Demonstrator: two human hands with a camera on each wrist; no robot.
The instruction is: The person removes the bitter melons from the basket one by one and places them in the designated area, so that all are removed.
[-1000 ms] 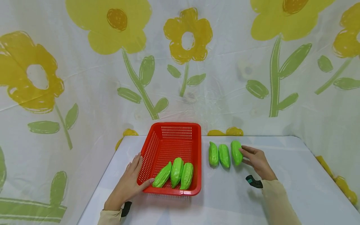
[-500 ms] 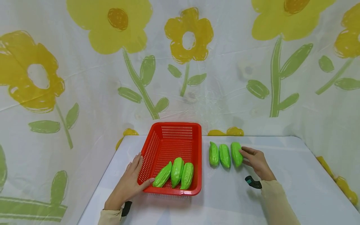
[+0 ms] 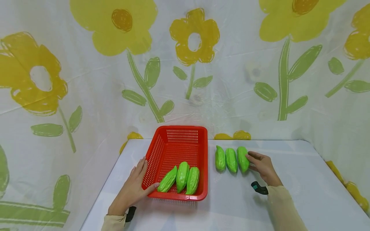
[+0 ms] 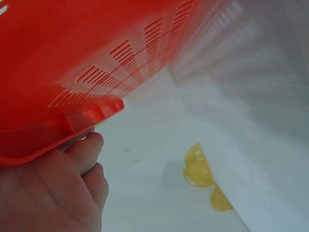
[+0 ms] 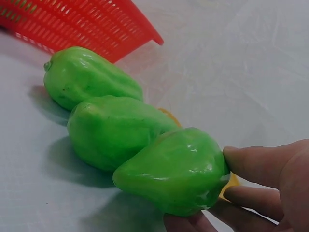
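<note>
In the head view, a red plastic basket (image 3: 204, 154) holds three glossy green ridged gourds, among them a middle gourd (image 3: 182, 176). My left hand (image 3: 130, 189) grips the basket's near left corner, its thumb over the rim and its fingers along the left side. In the left wrist view, those fingers (image 4: 87, 150) bend beneath the basket rim. To the right of the basket stand three more gourds in a row. The rightmost gourd (image 3: 242, 159) is pinched by my right hand (image 3: 263, 166), thumb on its end and fingertips under it in the right wrist view.
A left gourd (image 3: 220, 158) and a centre gourd (image 3: 231, 160) lie side by side on the white table (image 3: 225, 205). Behind the table hangs a white cloth (image 3: 225, 106) printed with yellow flowers. The table's back edge lies just beyond the gourds.
My right hand has lowered the rightmost gourd slightly, nearer to the other two in the row. The left hand and the basket have stayed in place.
</note>
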